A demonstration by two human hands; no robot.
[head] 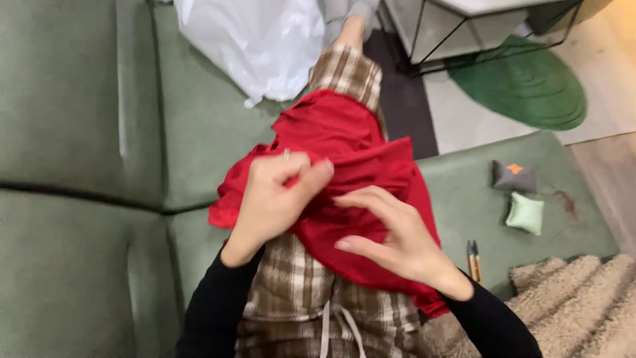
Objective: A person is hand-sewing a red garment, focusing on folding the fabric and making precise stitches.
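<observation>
A red cloth [344, 142] lies bunched over my lap, on brown plaid trousers [298, 292]. My left hand [275, 195] pinches a fold of the red cloth near its upper left edge, fingers closed on the fabric. My right hand [391, 232] rests on the cloth just to the right, fingers spread and slightly curled, touching the fabric. Both arms wear black sleeves. My leg stretches away along the green sofa [79, 132], with a grey sock at the far end.
A white plastic bag [255, 43] lies on the sofa beyond the cloth. On the right seat sit a grey pouch [513, 176], a pale green pouch [525, 213] and two pens [474, 260]. A beige shaggy blanket [570, 305], green rug [523, 83] and wire-frame table [464, 26] are nearby.
</observation>
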